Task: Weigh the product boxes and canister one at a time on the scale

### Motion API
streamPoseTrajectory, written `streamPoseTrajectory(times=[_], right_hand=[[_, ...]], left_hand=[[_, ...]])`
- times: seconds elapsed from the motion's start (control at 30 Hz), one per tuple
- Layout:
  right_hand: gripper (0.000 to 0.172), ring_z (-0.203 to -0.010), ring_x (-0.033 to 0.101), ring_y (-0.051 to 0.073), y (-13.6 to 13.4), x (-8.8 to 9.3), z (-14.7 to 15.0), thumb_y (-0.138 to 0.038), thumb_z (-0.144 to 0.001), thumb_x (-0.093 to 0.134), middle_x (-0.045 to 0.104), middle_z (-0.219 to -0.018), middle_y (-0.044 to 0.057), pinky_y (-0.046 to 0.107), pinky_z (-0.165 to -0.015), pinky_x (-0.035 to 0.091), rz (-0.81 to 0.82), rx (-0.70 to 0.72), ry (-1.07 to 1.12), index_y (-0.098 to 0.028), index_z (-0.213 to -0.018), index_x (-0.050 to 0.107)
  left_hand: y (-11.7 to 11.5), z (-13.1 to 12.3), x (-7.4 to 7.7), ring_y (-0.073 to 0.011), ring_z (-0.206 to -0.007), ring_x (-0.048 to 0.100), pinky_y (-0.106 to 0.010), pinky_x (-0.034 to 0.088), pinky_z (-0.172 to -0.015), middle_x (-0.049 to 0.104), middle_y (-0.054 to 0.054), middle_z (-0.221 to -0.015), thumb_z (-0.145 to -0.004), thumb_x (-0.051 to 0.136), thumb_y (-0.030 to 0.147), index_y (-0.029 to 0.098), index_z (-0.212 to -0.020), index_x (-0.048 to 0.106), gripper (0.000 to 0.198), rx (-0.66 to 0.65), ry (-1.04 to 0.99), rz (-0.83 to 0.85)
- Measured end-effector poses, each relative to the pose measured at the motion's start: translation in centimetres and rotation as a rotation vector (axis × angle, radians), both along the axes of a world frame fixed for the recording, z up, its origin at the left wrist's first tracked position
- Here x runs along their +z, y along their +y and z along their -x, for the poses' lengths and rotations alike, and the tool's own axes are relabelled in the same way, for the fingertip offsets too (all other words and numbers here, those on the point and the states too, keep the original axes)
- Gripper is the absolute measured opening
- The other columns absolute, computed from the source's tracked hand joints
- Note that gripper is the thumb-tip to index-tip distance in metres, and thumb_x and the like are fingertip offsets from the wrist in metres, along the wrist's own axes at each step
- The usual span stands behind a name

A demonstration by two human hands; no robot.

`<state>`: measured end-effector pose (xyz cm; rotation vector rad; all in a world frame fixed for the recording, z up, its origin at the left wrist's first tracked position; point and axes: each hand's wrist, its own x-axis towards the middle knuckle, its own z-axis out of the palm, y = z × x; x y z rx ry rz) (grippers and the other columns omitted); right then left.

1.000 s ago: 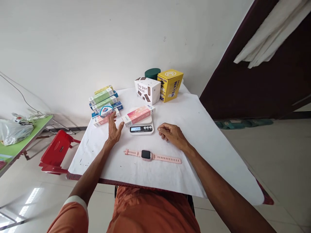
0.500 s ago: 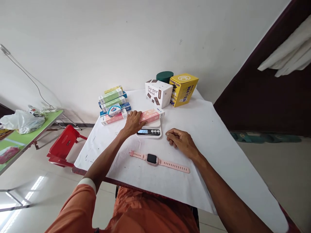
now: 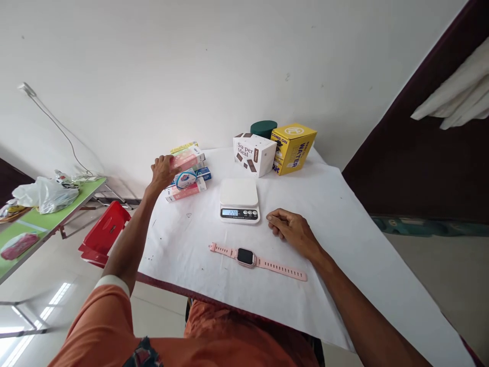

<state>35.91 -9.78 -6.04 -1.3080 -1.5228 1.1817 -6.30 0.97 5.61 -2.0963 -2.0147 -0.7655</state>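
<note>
Two bare hands show in the head view, both over a white paper-covered surface (image 3: 344,224). Left of centre in the upper half of the frame, the left hand (image 3: 163,171) reaches out at arm's length, its fingers closed round the near end of a long pink cardboard box (image 3: 187,159). That box is at the top of a stack of flat cartons (image 3: 189,187) in green, blue and pink near the surface's far left edge. From this angle it appears to touch the stack, though I cannot be sure it rests there. A small white and blue packet (image 3: 186,178) lies on the front of the stack, just below the held box.

The right hand (image 3: 291,229) lies on the surface right of centre, fingers curled into a loose fist with nothing in it. Just to its left stands a white digital kitchen scale (image 3: 239,196) with its display lit. Lower in the frame, a pink smartwatch with a rubber strap (image 3: 246,256) lies flat and stretched out, apart from both hands.

At upper centre, a white cube box printed "Super Meal" (image 3: 254,153) stands against a yellow cube box (image 3: 294,148), with a dark green round tin (image 3: 263,127) behind them. Off the surface at left are a red plastic chair (image 3: 105,232) and a green table (image 3: 34,224) carrying a clear plastic bag (image 3: 46,192).
</note>
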Motion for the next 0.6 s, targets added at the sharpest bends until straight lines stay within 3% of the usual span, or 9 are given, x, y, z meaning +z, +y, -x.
streamPoseTrajectory(times=[0.17, 0.3, 0.4, 0.5, 0.6], right_hand=[[0.035, -0.052, 0.053, 0.012, 0.1, -0.2, 0.0, -0.055, -0.085, 0.064, 0.064, -0.066, 0.001, 0.026, -0.048, 0.043, 0.014, -0.014, 0.006, -0.020, -0.081, 0.067], [0.035, -0.053, 0.053, 0.012, 0.1, -0.2, -0.1, -0.055, -0.085, 0.064, 0.064, -0.067, 0.001, 0.026, -0.048, 0.043, 0.020, -0.010, 0.023, -0.020, -0.081, 0.067], [0.034, -0.054, 0.054, 0.012, 0.1, -0.1, 0.0, -0.054, -0.085, 0.064, 0.064, -0.069, 0.001, 0.025, -0.048, 0.043, 0.021, 0.000, 0.036, -0.020, -0.081, 0.065], [0.032, -0.056, 0.056, 0.012, 0.1, 0.0, 0.1, -0.052, -0.085, 0.063, 0.064, -0.070, 0.001, 0.024, -0.048, 0.043, 0.020, 0.001, 0.042, -0.020, -0.081, 0.064], [0.031, -0.056, 0.056, 0.012, 0.1, 0.0, 0.1, -0.051, -0.085, 0.063, 0.064, -0.070, 0.001, 0.023, -0.047, 0.042, 0.014, 0.000, 0.055, -0.020, -0.081, 0.064]], left_hand=[[2.9, 2.1, -0.9, -0.0433, -0.129, 0.048, -0.064, 0.040, -0.106, 0.058, -0.022, -0.130, -0.088, 0.066, 0.037, 0.020, -0.126, 0.060, 0.042, 0.097, 0.036, 0.124], [3.3, 1.9, -2.0, -0.0436, -0.132, 0.045, -0.063, 0.039, -0.107, 0.054, -0.024, -0.136, -0.091, 0.064, 0.040, 0.020, -0.127, 0.062, 0.042, 0.102, 0.073, 0.108], [3.2, 1.5, -2.0, -0.0441, -0.133, 0.044, -0.063, 0.037, -0.108, 0.052, -0.024, -0.138, -0.090, 0.066, 0.040, 0.020, -0.128, 0.064, 0.043, 0.084, 0.086, 0.039], [3.2, -0.5, -1.3, -0.0438, -0.130, 0.046, -0.063, 0.039, -0.107, 0.051, -0.023, -0.139, -0.090, 0.070, 0.042, 0.021, -0.129, 0.064, 0.046, 0.029, 0.045, -0.039], [3.8, -5.3, -0.4, -0.0409, -0.129, 0.049, -0.061, 0.040, -0.107, 0.053, -0.020, -0.136, -0.093, 0.067, 0.045, 0.022, -0.135, 0.061, 0.048, -0.091, -0.002, -0.104]])
